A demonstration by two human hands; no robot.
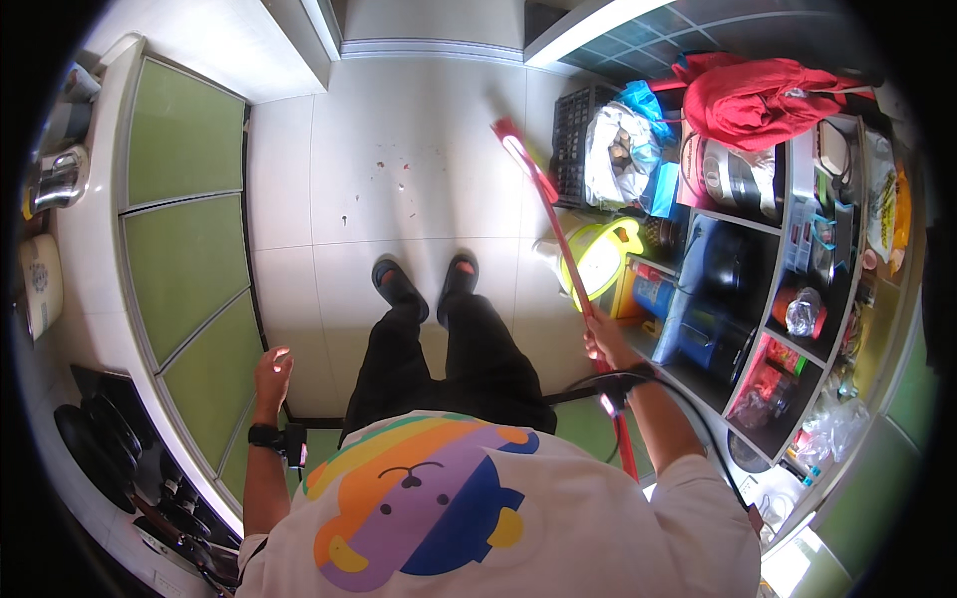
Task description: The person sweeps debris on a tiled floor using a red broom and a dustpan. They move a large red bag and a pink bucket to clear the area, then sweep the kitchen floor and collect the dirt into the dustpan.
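Observation:
My right hand (607, 338) is closed around the red handle of a long broom (559, 232). The broom slants forward from beside my body, and its red head (517, 148) is over the tiles near a black plastic crate. Off to my left, my left hand (274, 377) hangs empty by the green cabinet fronts, fingers loosely bent and apart. Small bits of debris (404, 167) lie scattered on the pale tiled floor (419, 217) ahead of my slippers. A yellow-green plastic basin or pail (602, 258) stands just behind the broom handle.
On the right, a black crate (572, 142) sits beside a white bag (617, 153) and open shelving (774, 299) full of kitchen goods. Red cloth (755, 101) lies on top. Green cabinets (183, 138) under a white counter (93, 247) line the left, with a gas stove (142, 456).

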